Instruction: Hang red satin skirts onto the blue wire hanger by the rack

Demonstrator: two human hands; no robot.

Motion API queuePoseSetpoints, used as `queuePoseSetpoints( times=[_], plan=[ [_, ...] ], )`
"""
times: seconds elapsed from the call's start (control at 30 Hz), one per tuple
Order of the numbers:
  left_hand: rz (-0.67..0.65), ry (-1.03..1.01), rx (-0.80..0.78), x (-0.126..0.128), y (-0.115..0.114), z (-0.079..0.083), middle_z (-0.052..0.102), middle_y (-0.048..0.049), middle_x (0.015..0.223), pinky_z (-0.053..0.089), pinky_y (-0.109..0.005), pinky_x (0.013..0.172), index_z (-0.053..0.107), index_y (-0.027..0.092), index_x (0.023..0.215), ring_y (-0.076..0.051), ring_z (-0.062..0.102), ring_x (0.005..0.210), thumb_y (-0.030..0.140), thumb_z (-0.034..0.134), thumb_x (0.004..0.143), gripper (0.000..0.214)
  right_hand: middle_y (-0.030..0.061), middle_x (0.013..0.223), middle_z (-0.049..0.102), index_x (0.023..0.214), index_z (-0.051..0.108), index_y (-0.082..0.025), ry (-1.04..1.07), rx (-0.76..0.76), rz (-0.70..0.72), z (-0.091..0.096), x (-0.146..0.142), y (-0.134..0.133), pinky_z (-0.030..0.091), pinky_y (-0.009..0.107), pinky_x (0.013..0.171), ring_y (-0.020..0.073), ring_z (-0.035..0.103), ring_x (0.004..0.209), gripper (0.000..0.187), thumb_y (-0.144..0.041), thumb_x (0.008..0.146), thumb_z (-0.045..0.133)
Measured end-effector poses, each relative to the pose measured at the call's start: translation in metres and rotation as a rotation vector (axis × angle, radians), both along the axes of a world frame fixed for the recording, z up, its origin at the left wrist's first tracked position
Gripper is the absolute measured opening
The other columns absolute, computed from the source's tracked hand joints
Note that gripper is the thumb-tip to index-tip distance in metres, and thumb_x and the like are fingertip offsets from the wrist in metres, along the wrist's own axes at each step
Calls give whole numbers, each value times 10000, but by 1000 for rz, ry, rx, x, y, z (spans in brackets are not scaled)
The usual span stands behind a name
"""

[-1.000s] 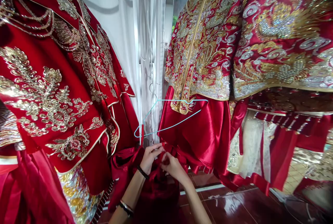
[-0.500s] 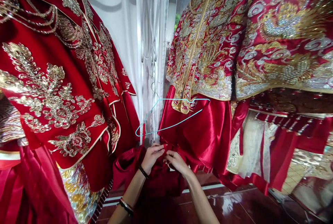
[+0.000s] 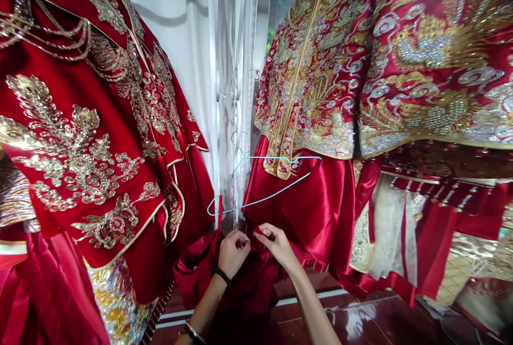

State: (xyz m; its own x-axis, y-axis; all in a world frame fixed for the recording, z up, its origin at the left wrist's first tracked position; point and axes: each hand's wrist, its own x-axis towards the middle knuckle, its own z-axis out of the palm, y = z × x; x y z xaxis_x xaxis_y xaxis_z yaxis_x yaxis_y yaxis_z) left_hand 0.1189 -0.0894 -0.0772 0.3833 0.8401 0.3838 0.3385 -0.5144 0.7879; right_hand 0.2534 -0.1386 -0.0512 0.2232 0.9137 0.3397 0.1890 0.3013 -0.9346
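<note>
A dark red garment [image 3: 196,270] hangs low in front of me. Its narrow red strap [image 3: 219,211] loops over the left end of a light blue wire hanger [image 3: 276,193]. The hanger tilts, its right end higher and bare. My left hand [image 3: 233,253] is closed in a pinch against the garment; what lies between its fingertips is too small to make out. My right hand [image 3: 276,243], close beside it, pinches a short piece of red strap [image 3: 261,231] between thumb and fingers. The hands are slightly apart, and the cloth beneath them is partly hidden.
A red jacket with silver beading [image 3: 116,163] hangs at left. Gold-embroidered red jackets [image 3: 312,77] hang at right, one above a red satin skirt [image 3: 304,206]. A white curtain [image 3: 172,40] and metal lattice [image 3: 218,93] stand behind. Below is a shiny dark red tiled floor [image 3: 360,318].
My hands, which were nearly together, have moved slightly apart. The right hand has risen and turned, with the red strap piece now at its fingertips; the left has dropped a little.
</note>
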Motion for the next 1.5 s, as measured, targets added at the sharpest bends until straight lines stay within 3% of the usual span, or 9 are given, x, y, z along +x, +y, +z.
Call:
queuePoseSetpoints(
  times=[0.1,0.3,0.47,0.7,0.87,0.97,1.17,1.3,1.5],
  plan=[
    [-22,172,-35,6,-3,-11,614,-29,681,410,-258,656,658,181,664,-150,548,665,238,591,642,91,-50,510,451,641,570,-162,-8,-7,14,0,-2,1,344,234,531,95,410,506,224,-381,679,606],
    [116,441,6,24,-7,-14,636,-41,722,385,-241,646,638,185,618,-171,561,772,229,558,678,109,-37,515,485,637,579,-157,-12,-23,45,-1,-2,3,345,236,520,100,433,508,239,-390,682,604],
    [62,590,-16,18,-12,-6,666,-51,774,400,-226,689,655,172,669,-160,592,796,219,520,706,148,-47,495,422,611,559,-156,56,-12,-118,-7,7,7,309,236,508,92,379,493,272,-418,656,620],
    [-43,184,-250,-9,-10,1,686,-32,710,435,-208,629,682,161,821,-130,616,625,220,415,773,278,-48,514,392,576,499,-173,78,-24,-237,-18,15,11,285,241,518,97,350,507,268,-409,656,598],
    [32,208,-111,-11,-2,16,649,-18,658,399,-222,625,647,162,621,-136,576,637,259,487,711,208,-36,540,431,599,508,-177,-16,-65,-222,-22,15,9,313,246,549,113,387,534,230,-386,679,557],
    [28,281,-135,-10,2,25,582,15,520,352,-212,543,595,164,519,-118,529,541,212,494,660,180,-29,577,456,603,512,-182,-120,-105,-249,-23,19,6,336,251,601,127,432,585,182,-346,676,544],
    [29,72,-254,-7,6,43,468,9,346,391,-238,591,445,186,325,-117,494,435,509,424,755,538,-37,590,499,692,549,-196,-297,-279,-191,-24,24,-8,343,239,601,129,480,591,67,-220,643,510],
    [-50,-75,-360,-3,7,47,522,9,435,383,-233,563,499,174,413,-117,501,480,586,436,732,526,-65,522,463,847,567,-222,-418,-373,-169,-30,24,-17,315,226,546,121,460,522,231,-177,630,502],
    [-102,-105,-346,-4,3,53,529,3,508,368,-236,552,663,139,610,-110,479,512,572,476,722,485,-67,484,444,834,580,-211,-444,-495,-54,-41,26,-21,303,217,497,106,452,463,205,-163,654,494]
  ],
)
